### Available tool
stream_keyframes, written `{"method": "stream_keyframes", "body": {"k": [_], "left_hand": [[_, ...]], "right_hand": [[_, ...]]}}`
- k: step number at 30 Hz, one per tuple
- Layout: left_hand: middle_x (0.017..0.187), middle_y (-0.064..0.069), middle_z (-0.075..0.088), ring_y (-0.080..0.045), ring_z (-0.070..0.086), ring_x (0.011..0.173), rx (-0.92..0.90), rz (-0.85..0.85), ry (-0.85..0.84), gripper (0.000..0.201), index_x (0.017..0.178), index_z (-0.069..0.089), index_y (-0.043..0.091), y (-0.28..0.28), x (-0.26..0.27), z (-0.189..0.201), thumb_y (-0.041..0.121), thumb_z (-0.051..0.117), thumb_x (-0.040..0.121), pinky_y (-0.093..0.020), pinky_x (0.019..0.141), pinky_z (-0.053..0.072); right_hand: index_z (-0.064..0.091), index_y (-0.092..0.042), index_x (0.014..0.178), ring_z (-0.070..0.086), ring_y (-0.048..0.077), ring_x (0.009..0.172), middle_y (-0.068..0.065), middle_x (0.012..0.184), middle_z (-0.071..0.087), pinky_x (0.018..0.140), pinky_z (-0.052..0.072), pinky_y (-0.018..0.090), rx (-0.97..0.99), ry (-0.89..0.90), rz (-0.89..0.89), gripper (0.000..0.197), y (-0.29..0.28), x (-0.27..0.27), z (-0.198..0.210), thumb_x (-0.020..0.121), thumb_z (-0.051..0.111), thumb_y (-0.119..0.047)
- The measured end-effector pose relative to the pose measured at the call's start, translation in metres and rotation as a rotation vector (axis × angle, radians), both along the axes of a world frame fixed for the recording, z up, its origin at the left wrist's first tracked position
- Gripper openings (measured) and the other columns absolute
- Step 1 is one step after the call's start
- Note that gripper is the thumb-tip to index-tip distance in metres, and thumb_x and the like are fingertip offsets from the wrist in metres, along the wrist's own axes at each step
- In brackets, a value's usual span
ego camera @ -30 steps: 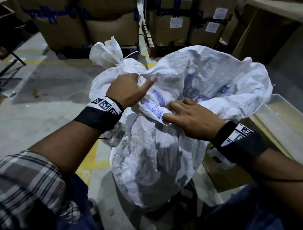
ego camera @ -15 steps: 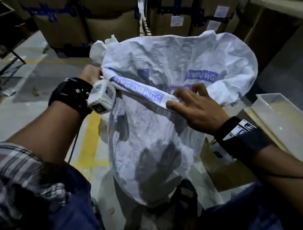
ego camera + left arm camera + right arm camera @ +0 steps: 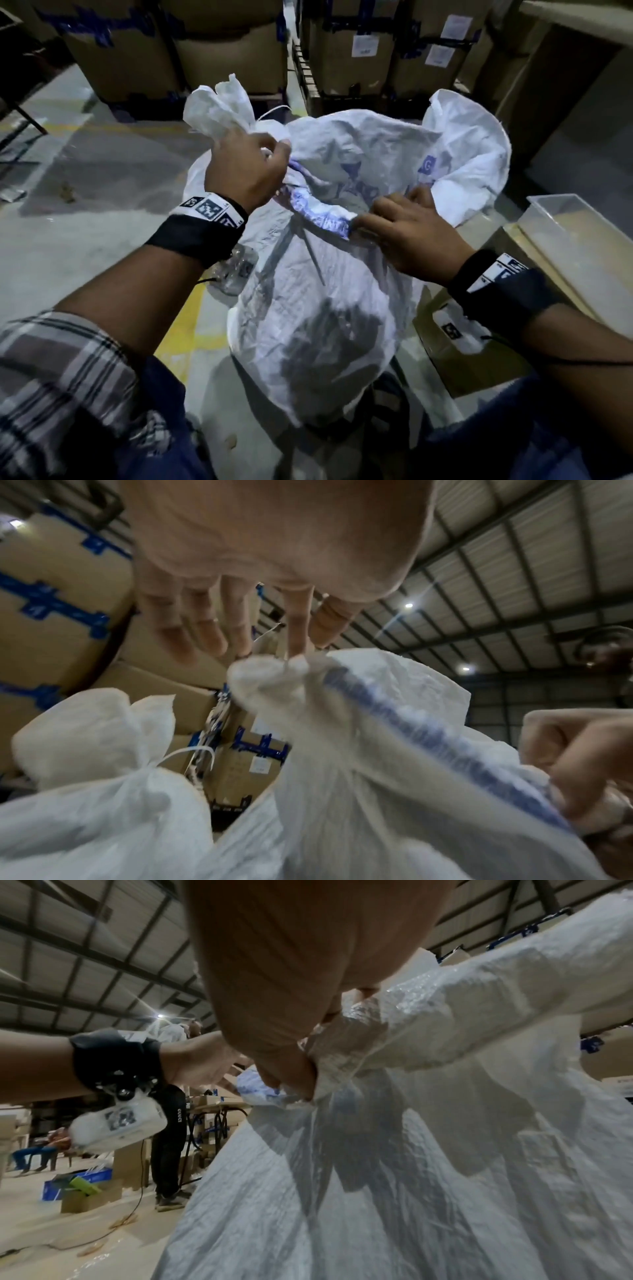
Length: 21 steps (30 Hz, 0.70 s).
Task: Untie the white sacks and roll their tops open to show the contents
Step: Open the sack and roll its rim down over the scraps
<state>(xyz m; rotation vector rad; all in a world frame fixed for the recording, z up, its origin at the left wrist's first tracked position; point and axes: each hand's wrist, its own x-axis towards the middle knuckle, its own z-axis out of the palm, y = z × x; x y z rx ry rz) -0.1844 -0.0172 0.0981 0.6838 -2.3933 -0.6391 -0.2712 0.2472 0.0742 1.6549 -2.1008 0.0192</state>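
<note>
Now my left hand (image 3: 245, 174) pinches one end of the open white sack's (image 3: 318, 308) rolled rim (image 3: 318, 209) while my right hand (image 3: 400, 233) grips the other, stretching it taut to turn down, as a second, tied sack (image 3: 219, 102) waits just behind.

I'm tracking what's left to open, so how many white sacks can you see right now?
2. The open sack stands in front, its rolled rim held by the left hand and right hand. The tied sack sits behind it on the left. Others may be out of view.
</note>
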Motion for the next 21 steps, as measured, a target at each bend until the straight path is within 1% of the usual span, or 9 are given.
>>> {"method": "stream_keyframes", "body": {"k": [3,6,9,11,13,15,17,19,21], "left_hand": [[0.100,-0.012,0.071,-0.034,0.065,0.101,-0.025,0.057,-0.344,0.068,0.100,0.071,0.014,0.004,-0.002,-0.006,0.076,0.049,0.083,-0.040,0.085,0.053],[0.077,-0.015,0.069,-0.030,0.068,0.072,0.199,-0.008,-0.385,0.054,0.083,0.070,0.004,-0.002,-0.002,-0.014,0.057,0.069,0.081,-0.038,0.070,0.056],[0.060,-0.007,0.062,-0.017,0.061,0.041,0.728,0.004,-0.276,0.023,0.080,0.061,0.006,-0.001,-0.006,-0.020,0.024,0.073,0.088,-0.028,0.047,0.056],[0.062,-0.004,0.062,-0.015,0.060,0.048,1.096,0.005,-0.213,0.010,0.088,0.058,0.010,-0.005,-0.007,-0.016,0.013,0.056,0.098,-0.025,0.051,0.053],[0.067,-0.007,0.065,-0.019,0.064,0.060,1.367,-0.027,-0.115,0.019,0.093,0.057,0.010,-0.022,-0.005,-0.004,0.007,0.039,0.101,-0.030,0.064,0.053],[0.095,-0.018,0.073,-0.029,0.071,0.090,1.491,-0.033,-0.020,0.030,0.112,0.058,0.001,-0.042,0.000,0.007,0.005,0.031,0.100,-0.038,0.085,0.057],[0.133,-0.024,0.058,-0.037,0.056,0.127,1.521,-0.035,0.036,0.045,0.137,0.049,-0.007,-0.054,0.008,0.015,0.006,0.028,0.100,-0.043,0.109,0.044],[0.135,-0.026,0.055,-0.041,0.056,0.123,1.503,-0.069,0.096,0.051,0.142,0.045,-0.008,-0.057,0.013,0.022,0.009,0.029,0.096,-0.043,0.100,0.052],[0.120,-0.026,0.061,-0.042,0.064,0.102,1.476,-0.039,0.159,0.050,0.134,0.051,-0.011,-0.057,0.014,0.026,0.013,0.025,0.098,-0.044,0.070,0.060]], "right_hand": [[0.061,-0.015,0.128,0.060,0.030,0.089,0.005,0.100,0.061,0.084,0.040,0.046,-0.003,0.025,0.065,0.044,0.000,0.003,-0.002,0.086,0.056,-0.005],[0.062,-0.006,0.129,0.061,0.031,0.086,0.010,0.101,0.064,0.083,0.043,0.047,-0.035,0.087,0.158,0.040,0.001,0.001,-0.003,0.090,0.051,0.000],[0.065,-0.003,0.125,0.060,0.031,0.083,0.012,0.101,0.065,0.084,0.043,0.046,-0.053,0.147,0.203,0.034,0.002,0.003,-0.005,0.097,0.047,-0.001],[0.066,-0.003,0.123,0.060,0.031,0.081,0.012,0.099,0.066,0.083,0.043,0.046,-0.074,0.186,0.196,0.032,0.002,0.004,-0.004,0.097,0.047,-0.001],[0.067,-0.005,0.122,0.060,0.031,0.078,0.011,0.094,0.064,0.080,0.041,0.044,-0.116,0.213,0.152,0.032,0.003,0.002,0.003,0.098,0.047,-0.003],[0.066,-0.007,0.123,0.058,0.032,0.079,0.011,0.092,0.063,0.077,0.040,0.044,-0.183,0.232,0.113,0.032,0.005,-0.001,0.012,0.100,0.044,-0.006],[0.067,-0.009,0.120,0.055,0.032,0.076,0.009,0.089,0.060,0.076,0.036,0.043,-0.270,0.282,0.094,0.031,0.002,-0.004,0.020,0.099,0.045,-0.007],[0.069,-0.013,0.114,0.052,0.030,0.071,0.006,0.083,0.057,0.076,0.031,0.041,-0.328,0.339,0.076,0.027,-0.004,-0.004,0.023,0.099,0.047,-0.009],[0.068,-0.017,0.110,0.051,0.030,0.070,0.004,0.081,0.054,0.076,0.029,0.041,-0.320,0.337,0.054,0.026,-0.011,-0.003,0.020,0.100,0.045,-0.010]]}}
